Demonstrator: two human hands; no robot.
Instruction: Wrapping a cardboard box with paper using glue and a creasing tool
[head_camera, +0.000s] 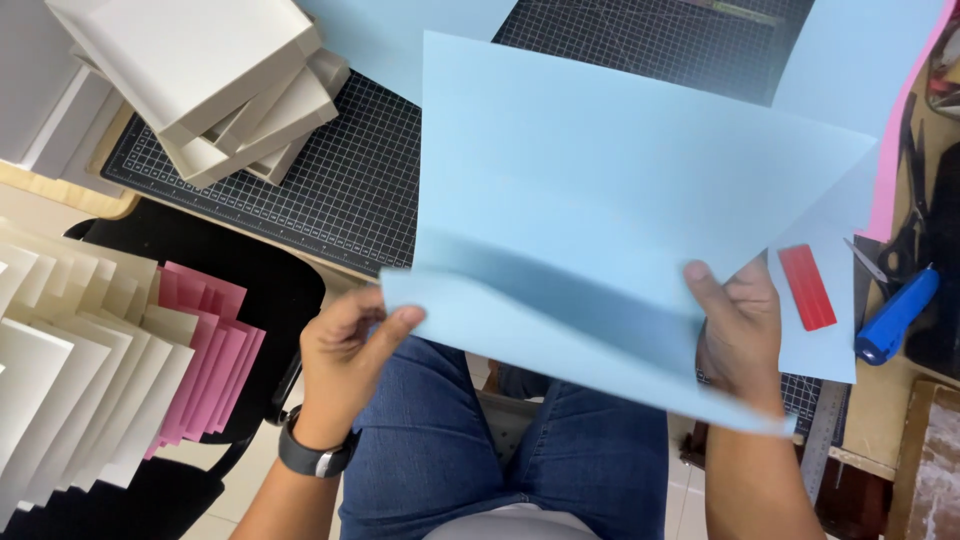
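I hold a large light blue sheet of paper over my lap, its lower part bent into a soft fold. My left hand, with a dark watch on the wrist, pinches the sheet's lower left corner. At the sheet's lower right edge my right hand grips it, thumb on top. Behind the sheet lies a black cutting mat with a white grid.
Cream folded cards are stacked on the mat's left end. Fanned cream cards and pink cards rest at lower left. More blue paper, a red flat tool, a blue-handled cutter, scissors and a metal ruler lie at right.
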